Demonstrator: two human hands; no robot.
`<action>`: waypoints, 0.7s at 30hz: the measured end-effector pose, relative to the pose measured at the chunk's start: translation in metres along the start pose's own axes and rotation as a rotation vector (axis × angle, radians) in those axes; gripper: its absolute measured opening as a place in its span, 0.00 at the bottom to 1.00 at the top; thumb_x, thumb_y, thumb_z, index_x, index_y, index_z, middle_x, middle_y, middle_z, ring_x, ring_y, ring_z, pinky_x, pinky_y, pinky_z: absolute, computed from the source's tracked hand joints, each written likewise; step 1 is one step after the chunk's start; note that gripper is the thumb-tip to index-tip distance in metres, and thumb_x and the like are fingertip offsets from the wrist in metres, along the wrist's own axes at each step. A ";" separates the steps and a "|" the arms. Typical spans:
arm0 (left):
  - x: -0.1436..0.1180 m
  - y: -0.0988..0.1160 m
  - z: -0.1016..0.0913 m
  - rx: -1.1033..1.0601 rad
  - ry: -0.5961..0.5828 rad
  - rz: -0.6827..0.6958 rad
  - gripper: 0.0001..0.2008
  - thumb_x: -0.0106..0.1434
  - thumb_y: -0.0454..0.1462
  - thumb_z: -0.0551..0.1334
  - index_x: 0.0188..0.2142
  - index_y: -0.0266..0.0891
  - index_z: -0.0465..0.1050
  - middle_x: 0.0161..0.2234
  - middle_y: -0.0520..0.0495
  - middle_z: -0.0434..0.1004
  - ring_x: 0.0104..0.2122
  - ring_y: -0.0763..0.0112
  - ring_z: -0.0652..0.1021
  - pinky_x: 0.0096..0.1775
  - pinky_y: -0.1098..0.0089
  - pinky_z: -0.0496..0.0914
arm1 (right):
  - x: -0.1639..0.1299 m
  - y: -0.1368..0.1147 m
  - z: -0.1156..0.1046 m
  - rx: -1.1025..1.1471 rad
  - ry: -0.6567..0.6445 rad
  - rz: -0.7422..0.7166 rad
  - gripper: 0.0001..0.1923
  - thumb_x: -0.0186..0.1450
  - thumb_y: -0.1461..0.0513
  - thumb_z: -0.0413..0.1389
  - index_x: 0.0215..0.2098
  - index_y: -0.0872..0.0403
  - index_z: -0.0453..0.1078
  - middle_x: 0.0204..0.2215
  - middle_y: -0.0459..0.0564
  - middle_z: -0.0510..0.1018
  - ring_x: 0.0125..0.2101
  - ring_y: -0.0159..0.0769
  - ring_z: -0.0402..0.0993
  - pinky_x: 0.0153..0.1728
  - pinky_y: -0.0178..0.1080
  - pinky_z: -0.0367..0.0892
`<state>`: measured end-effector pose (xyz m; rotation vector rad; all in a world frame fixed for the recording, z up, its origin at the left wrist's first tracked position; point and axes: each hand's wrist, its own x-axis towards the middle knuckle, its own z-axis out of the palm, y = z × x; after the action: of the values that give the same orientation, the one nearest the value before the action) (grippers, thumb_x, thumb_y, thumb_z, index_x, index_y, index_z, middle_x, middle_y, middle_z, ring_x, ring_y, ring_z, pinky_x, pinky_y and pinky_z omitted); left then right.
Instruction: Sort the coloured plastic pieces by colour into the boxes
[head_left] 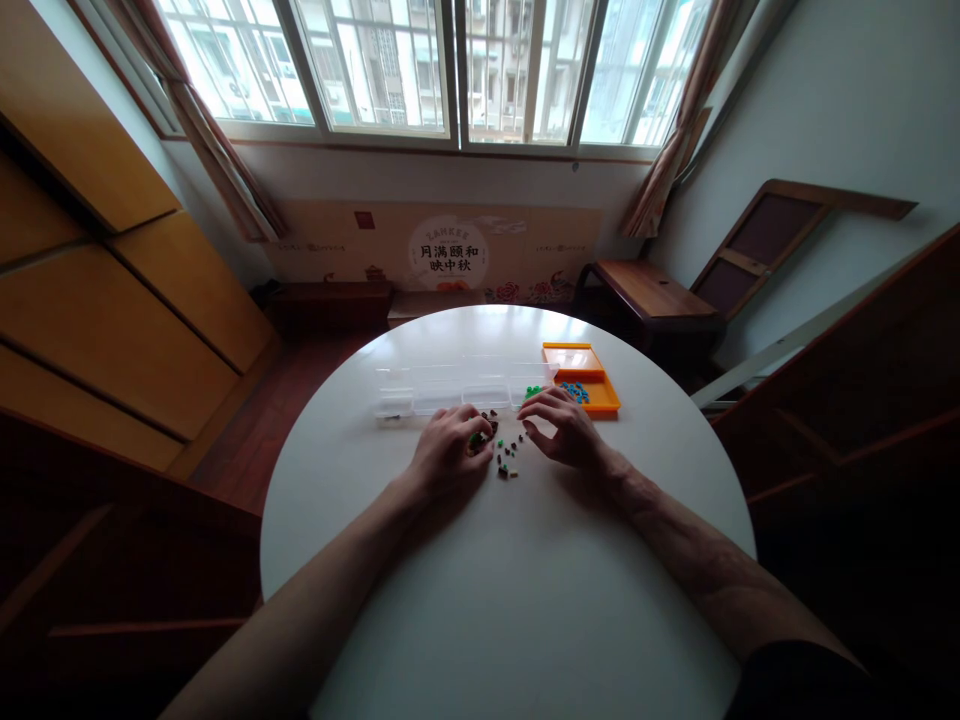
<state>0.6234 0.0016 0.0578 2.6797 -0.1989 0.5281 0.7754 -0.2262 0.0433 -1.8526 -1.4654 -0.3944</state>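
Observation:
Small dark brown and green toy bricks [505, 471] lie loose on the white round table [480, 590]. My left hand [450, 445] rests at their left, its fingers and thumb curled around a small cluster of bricks [477, 441]. Some brown bricks [490, 416] show just past its fingertips. Across from it, my right hand [564, 428] hovers over the table with thumb and fingers apart, and no brick is visible between them. Right behind that hand are green bricks [533, 391] in a clear plastic compartment box [442, 398] and blue bricks [576, 391] in an orange tray [611, 408].
The clear box has its transparent lid [465, 370] raised at the back. Beyond the table's far edge stand a wooden chair [660, 290] and a low wooden bench [330, 300]. Yellow cabinets [127, 320] line the left side, under a window [450, 70].

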 end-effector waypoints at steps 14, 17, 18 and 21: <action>0.002 0.000 -0.007 -0.017 -0.009 0.005 0.05 0.66 0.41 0.70 0.42 0.46 0.81 0.45 0.47 0.83 0.44 0.58 0.81 0.53 0.58 0.69 | 0.004 -0.015 -0.007 0.014 -0.238 -0.162 0.10 0.76 0.63 0.62 0.51 0.42 0.81 0.53 0.48 0.85 0.51 0.43 0.78 0.59 0.52 0.74; 0.003 0.000 -0.004 -0.025 -0.007 0.013 0.04 0.68 0.40 0.69 0.41 0.46 0.82 0.44 0.48 0.83 0.44 0.59 0.81 0.54 0.57 0.69 | 0.004 -0.011 -0.004 0.013 -0.234 -0.156 0.07 0.77 0.62 0.62 0.48 0.44 0.82 0.52 0.48 0.86 0.50 0.43 0.79 0.59 0.52 0.75; 0.003 -0.001 -0.003 -0.025 -0.008 0.015 0.03 0.68 0.40 0.68 0.40 0.46 0.82 0.44 0.47 0.83 0.44 0.60 0.81 0.54 0.57 0.69 | 0.003 -0.010 -0.003 0.014 -0.232 -0.156 0.06 0.77 0.61 0.62 0.47 0.44 0.82 0.52 0.48 0.86 0.50 0.43 0.79 0.59 0.52 0.75; 0.004 -0.002 -0.002 -0.024 -0.011 0.026 0.04 0.70 0.39 0.67 0.40 0.45 0.82 0.44 0.47 0.83 0.44 0.60 0.81 0.54 0.57 0.69 | 0.003 -0.007 0.001 0.031 -0.223 -0.174 0.06 0.78 0.60 0.61 0.47 0.44 0.82 0.51 0.48 0.86 0.49 0.43 0.79 0.58 0.51 0.75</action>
<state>0.6265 0.0040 0.0600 2.6606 -0.2425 0.5165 0.7700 -0.2229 0.0471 -1.7950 -1.7810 -0.2517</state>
